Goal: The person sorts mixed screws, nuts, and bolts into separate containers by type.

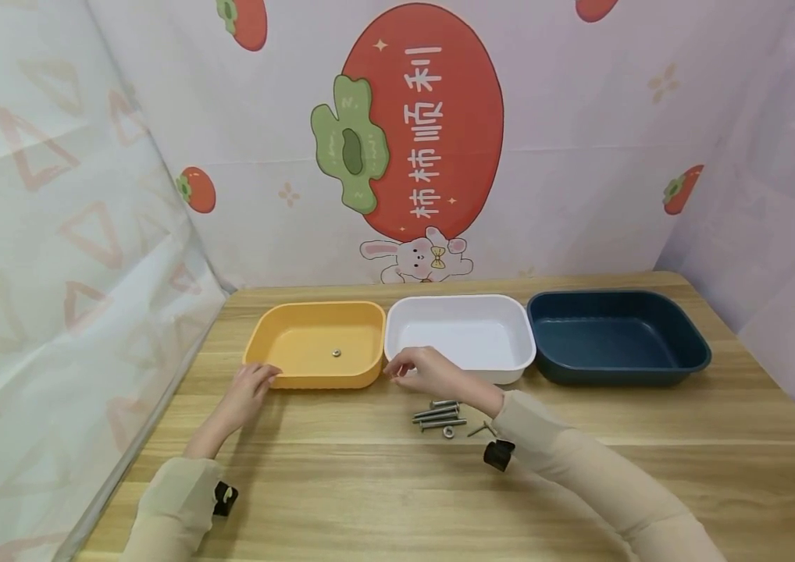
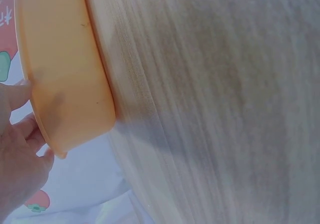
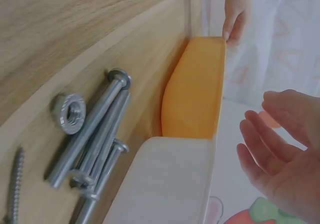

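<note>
While only head cam shows nut (image 1: 336,353) in yellow tray (image 1: 327,382), ctr-left, R wrist cam gets R hand (image 3: 289,171) half-uncurled, empty, lower right, bolts (image 3: 85,130) lower left; L hand (image 1: 250,388) grips yellow tray's rim.

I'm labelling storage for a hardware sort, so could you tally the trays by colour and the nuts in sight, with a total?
Yellow tray: 1
White tray: 1
Dark blue tray: 1
Nuts: 2 (nut in the yellow tray, nut on the table)
Total: 5
</note>
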A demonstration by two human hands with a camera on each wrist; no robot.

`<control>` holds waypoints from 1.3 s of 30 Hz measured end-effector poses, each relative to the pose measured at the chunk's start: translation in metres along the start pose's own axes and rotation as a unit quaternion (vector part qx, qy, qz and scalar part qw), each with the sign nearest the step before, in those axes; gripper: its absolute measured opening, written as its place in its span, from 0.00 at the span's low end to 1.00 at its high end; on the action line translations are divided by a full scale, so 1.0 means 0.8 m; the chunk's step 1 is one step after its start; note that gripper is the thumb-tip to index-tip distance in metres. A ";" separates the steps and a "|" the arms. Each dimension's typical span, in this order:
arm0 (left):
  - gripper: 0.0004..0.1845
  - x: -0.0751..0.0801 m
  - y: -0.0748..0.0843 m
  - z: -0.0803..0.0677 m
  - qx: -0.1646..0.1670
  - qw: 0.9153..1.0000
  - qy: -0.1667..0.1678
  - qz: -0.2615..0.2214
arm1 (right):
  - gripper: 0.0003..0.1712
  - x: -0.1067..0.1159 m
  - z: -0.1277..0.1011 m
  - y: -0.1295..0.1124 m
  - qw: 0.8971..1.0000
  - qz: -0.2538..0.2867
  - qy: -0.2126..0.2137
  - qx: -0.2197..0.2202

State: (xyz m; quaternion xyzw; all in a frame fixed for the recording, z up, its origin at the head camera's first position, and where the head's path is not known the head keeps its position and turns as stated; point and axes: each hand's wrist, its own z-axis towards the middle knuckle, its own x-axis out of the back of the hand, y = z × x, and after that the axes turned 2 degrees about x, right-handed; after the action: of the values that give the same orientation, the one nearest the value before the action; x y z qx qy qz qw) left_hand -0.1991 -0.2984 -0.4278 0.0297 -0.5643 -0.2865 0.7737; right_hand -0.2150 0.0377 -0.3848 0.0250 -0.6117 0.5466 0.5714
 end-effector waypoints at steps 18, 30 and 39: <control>0.06 0.000 -0.003 0.002 0.011 1.000 -0.020 0.001 | 0.10 0.002 -0.055 0.014 0.998 0.003 -0.054 -0.009; 0.07 0.000 -0.006 0.001 0.009 1.000 -0.021 -0.001 | 0.10 0.004 -0.078 0.020 0.998 -0.014 -0.065 -0.008; 0.07 0.000 -0.007 0.001 0.018 0.999 -0.033 -0.005 | 0.09 0.000 -0.091 0.030 0.997 -0.027 -0.064 -0.014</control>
State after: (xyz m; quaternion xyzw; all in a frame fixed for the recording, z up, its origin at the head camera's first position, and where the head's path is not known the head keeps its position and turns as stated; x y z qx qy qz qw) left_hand -0.2022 -0.3029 -0.4292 0.0372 -0.5945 -0.2806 0.7526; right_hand -0.1819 0.0983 -0.4184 0.0685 -0.6536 0.5194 0.5463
